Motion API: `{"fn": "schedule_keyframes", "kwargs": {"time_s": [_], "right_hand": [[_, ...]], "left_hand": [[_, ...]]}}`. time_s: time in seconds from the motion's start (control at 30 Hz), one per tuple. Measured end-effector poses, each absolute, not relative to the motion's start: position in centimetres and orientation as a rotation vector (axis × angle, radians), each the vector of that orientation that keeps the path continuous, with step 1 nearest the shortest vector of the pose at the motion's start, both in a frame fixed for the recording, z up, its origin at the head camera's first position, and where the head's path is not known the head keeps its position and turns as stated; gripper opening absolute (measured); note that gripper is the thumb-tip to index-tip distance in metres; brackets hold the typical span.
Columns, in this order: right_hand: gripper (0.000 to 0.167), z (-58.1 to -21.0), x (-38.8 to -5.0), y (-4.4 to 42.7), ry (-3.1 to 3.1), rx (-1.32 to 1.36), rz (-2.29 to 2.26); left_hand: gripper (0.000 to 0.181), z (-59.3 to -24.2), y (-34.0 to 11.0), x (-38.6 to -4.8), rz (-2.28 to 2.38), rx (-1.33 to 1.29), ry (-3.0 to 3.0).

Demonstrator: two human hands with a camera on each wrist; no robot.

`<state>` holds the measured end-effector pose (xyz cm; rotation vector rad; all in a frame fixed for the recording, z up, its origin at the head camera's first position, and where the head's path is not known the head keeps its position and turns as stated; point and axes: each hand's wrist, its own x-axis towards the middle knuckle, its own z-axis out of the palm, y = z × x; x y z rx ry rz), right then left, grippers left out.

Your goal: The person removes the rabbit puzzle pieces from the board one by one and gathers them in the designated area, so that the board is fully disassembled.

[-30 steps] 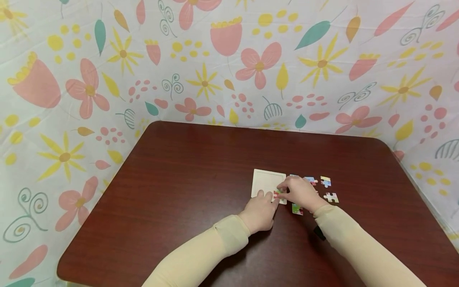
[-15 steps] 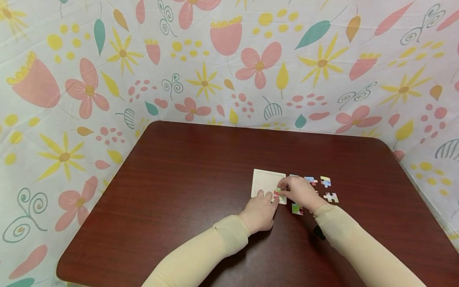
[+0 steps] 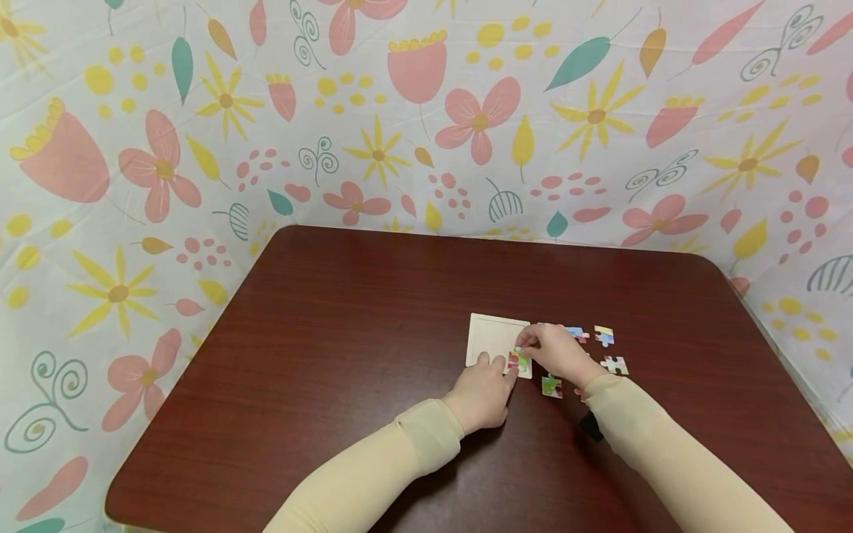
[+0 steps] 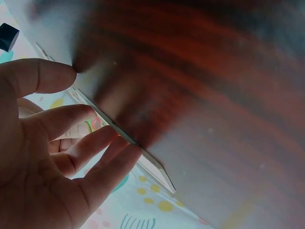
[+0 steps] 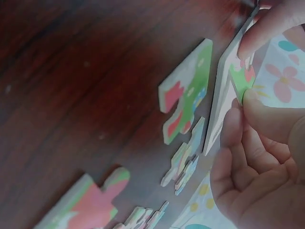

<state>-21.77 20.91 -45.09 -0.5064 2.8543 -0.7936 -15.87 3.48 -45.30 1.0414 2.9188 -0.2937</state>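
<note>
A square, pale puzzle board [image 3: 489, 334] lies on the dark wooden table. My left hand [image 3: 481, 394] rests on its near edge with fingers extended; the left wrist view shows fingertips along the board's rim [image 4: 156, 168]. At the board's near right corner lies a green and red jigsaw piece [image 3: 517, 361]. My right hand [image 3: 560, 354] pinches this piece's upper edge between thumb and forefinger. The right wrist view shows the thumb at the green part of the jigsaw piece [image 5: 242, 81]. The right hand partly covers other pieces.
Several loose jigsaw pieces lie right of the board, including a green one [image 3: 552, 386], a yellow and blue one [image 3: 604, 335] and a mostly white one [image 3: 614, 365]. A floral cloth [image 3: 426, 133] hangs behind the table [image 3: 346, 311].
My right fingertips have shifted slightly away from me along the jigsaw piece, so more of its surface shows. The left hand stays on the board.
</note>
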Motion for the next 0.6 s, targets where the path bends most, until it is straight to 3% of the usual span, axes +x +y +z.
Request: {"fn": "schedule_keyframes", "kwargs": {"time_s": [0.6], "right_hand": [[0.005,-44.93,-21.78,21.62,2.781,-0.526,-0.928]], "left_hand": [[0.060,-45.08,3.58,-15.79,-0.267,1.007,2.889]]}}
